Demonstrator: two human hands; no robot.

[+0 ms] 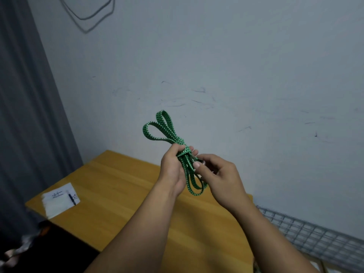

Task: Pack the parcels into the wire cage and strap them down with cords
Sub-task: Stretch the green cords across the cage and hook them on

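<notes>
A green flat elastic cord (166, 128), bundled and wrapped around its own middle, is held up in front of the wall above the table. My left hand (172, 168) grips the bundle at the wrapped part, with two loops sticking up to the left. My right hand (218, 176) pinches the cord's lower strands just beside the wrap, where a bit of metal shows. Lower loops hang down between both hands. At the lower right the wire cage (307, 231) shows only its grey mesh side. No parcels are clearly in view.
A yellow wooden table (122, 194) stands below my arms. On its left end lies a white sheet of paper (59, 200) with a dark pen (72, 199). A grey curtain (25, 115) hangs at the left; a pale wall fills the back.
</notes>
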